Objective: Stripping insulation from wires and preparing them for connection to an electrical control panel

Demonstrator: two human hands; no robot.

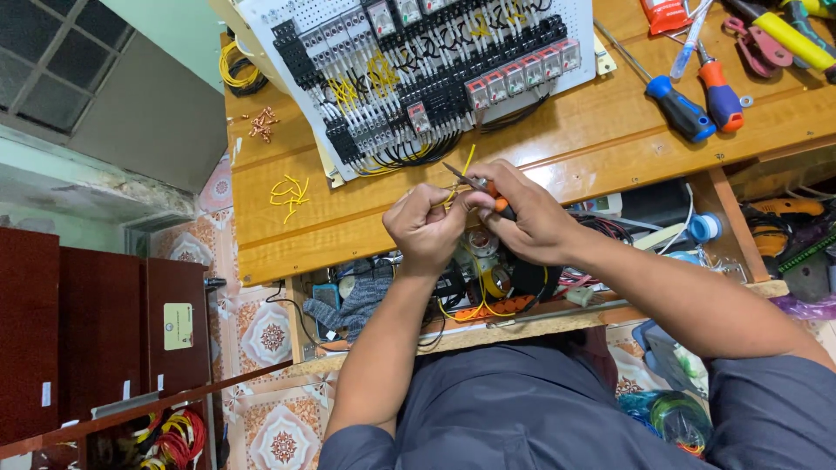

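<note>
- The left hand (pixel 424 228) is curled into a fist just below the white control panel (pixel 418 74), its grip pinched together on a short yellow wire (pixel 465 168) that sticks up toward the panel's lower edge.
- The right hand (pixel 527 218) sits touching the left one, just below the panel's lower right corner; its grip is clamped on the orange-handled pliers (pixel 482 188), whose dark tip points up and left toward the panel and meets the yellow wire.
- The panel itself lies tilted on the wooden counter (pixel 601 148), packed with rows of relays, terminal blocks and black and yellow wiring.
- Left of the panel, loose yellow wire offcuts (pixel 288 195) lie on the counter, and a small heap of copper-coloured terminals (pixel 262 124) lies further up.
- At the panel's upper left corner a coil of yellow cable (pixel 237 70) rests at the counter's edge.
- Right of the panel lie a blue-handled screwdriver (pixel 677 108) and, just beside it, an orange-and-blue-handled screwdriver (pixel 719 94).
- Below the panel, under both hands, a lower shelf (pixel 540 324) holds a clutter of cables and a grey glove (pixel 353 305).
</note>
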